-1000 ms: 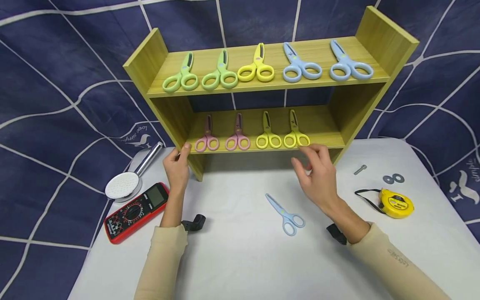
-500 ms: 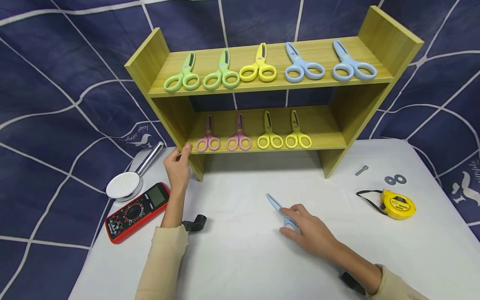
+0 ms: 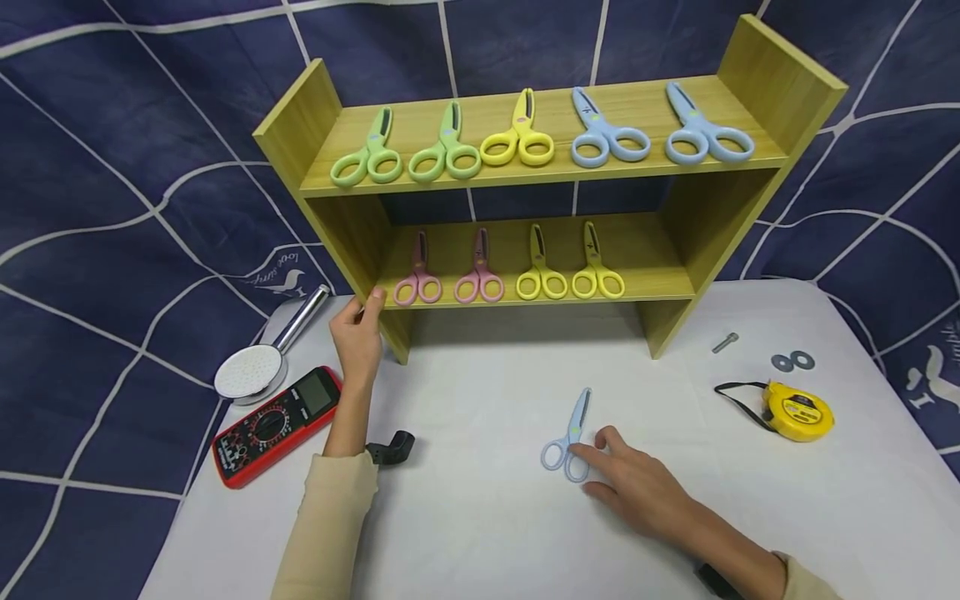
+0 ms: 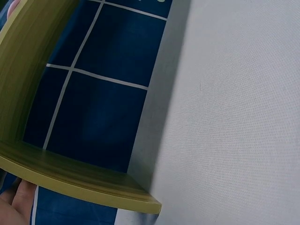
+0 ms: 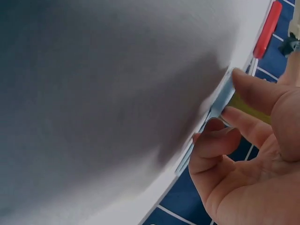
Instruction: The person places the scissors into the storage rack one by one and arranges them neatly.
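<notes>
A pair of light blue scissors lies on the white table, blades toward the shelf. My right hand has its index finger on the right handle loop and its thumb at the loop's lower edge. Seen from the right wrist, the blue scissors show edge-on between thumb and fingers. My left hand grips the lower left side of the wooden shelf, with some fingers visible beyond its side panel. Pink scissors and yellow scissors are lined up on the lower board.
Green scissors, yellow scissors and blue scissors lie along the top board. Left on the table are a shower head and a red multimeter. A bolt, washers and a tape measure sit right.
My right hand came down from the lower shelf board to the blue scissors. The scissors have turned, their blades swinging from upper left to upper right. My left hand stays on the shelf.
</notes>
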`<state>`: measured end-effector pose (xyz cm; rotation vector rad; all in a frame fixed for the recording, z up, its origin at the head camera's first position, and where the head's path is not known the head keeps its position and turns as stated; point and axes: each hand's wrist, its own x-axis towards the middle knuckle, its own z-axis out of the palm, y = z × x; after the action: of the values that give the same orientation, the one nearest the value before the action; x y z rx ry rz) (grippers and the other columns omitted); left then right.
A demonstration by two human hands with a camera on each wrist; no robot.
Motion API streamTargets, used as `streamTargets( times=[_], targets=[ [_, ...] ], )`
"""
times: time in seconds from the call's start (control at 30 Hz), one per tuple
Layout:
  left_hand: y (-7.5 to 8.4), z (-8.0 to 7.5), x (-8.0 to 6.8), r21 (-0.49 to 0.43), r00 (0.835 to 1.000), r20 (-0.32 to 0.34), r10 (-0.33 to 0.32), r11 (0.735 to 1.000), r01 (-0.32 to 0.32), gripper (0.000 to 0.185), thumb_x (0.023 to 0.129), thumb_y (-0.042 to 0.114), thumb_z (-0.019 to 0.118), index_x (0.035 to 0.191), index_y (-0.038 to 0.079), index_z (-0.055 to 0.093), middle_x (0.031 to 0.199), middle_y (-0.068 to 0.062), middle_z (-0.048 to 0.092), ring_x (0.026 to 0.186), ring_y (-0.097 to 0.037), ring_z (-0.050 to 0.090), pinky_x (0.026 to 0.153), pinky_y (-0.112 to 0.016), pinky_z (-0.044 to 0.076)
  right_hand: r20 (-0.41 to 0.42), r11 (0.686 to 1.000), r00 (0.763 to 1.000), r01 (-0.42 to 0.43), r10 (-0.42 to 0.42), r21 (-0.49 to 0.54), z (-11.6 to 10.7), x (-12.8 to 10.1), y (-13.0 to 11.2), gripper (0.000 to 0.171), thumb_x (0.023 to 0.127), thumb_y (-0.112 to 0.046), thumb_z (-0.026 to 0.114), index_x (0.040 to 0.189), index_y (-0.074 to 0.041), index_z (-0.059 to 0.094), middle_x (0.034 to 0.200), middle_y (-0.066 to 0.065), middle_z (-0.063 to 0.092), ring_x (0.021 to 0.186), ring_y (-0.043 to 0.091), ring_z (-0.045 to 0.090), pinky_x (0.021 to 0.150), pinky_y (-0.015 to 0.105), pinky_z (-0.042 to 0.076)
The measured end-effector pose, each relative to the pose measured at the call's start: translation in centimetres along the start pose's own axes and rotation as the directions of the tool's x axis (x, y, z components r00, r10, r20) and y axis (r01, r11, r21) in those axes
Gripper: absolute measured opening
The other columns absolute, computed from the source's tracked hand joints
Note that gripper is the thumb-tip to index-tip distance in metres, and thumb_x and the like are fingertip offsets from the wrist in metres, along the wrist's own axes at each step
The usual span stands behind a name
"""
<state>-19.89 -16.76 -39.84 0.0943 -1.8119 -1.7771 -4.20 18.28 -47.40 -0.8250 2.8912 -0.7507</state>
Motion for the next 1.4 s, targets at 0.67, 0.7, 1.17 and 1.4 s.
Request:
streamTargets(
  times=[0.67,0.7,1.17,1.4],
  targets=[
    [0.4,-0.2,0.2,-0.011,1.0,-0.022,0.0,1.0,0.0,0.013,0.09,0.007,0.067,0.079,0.007,0.074,0.065,0.011,0.059,0.062,-0.005,0.05,0.059,-0.019,0.041,-0.034,0.989,0.999,-0.029,0.024,-0.148,1.3,1.6,-0.9,0.068,0.082,-0.046,0.078,0.135,-0.008,0.057,0.095,0.005,0.046,0.066,0.007,0.039,0.046,0.021,0.033],
    [0.3,-0.2,0.2,-0.012,1.0,-0.021,0.003,1.0,-0.003,0.014,0.09,0.007,0.067,0.079,0.008,0.074,0.065,0.011,0.059,0.062,-0.004,0.049,0.059,-0.019,0.041,-0.041,0.988,0.999,-0.016,0.01,-0.151,1.3,1.6,-0.8,0.066,0.082,-0.045,0.078,0.131,-0.007,0.059,0.094,0.004,0.046,0.066,0.007,0.039,0.046,0.021,0.033],
    [0.2,-0.1,0.1,0.016,1.0,-0.008,0.0,1.0,0.001,0.014,0.091,0.008,0.067,0.085,-0.002,0.073,0.069,0.012,0.06,0.065,-0.011,0.052,0.061,-0.021,0.043,0.027,0.998,0.999,0.048,-0.047,-0.046,0.4,1.1,-0.3,0.048,0.075,-0.021,0.086,0.116,-0.011,0.063,0.089,0.003,0.056,0.067,0.007,0.052,0.056,0.022,0.047],
    [0.3,0.0,-0.1,0.031,0.999,-0.005,-0.032,0.999,0.032,0.024,0.091,0.009,0.067,0.098,-0.013,0.071,0.072,0.014,0.064,0.069,-0.014,0.058,0.064,-0.021,0.047,-0.012,0.998,0.998,0.062,-0.062,-0.023,0.2,0.6,0.2,0.047,0.072,-0.014,0.086,0.112,-0.01,0.063,0.09,0.001,0.06,0.067,0.006,0.052,0.058,0.024,0.047]
  ],
)
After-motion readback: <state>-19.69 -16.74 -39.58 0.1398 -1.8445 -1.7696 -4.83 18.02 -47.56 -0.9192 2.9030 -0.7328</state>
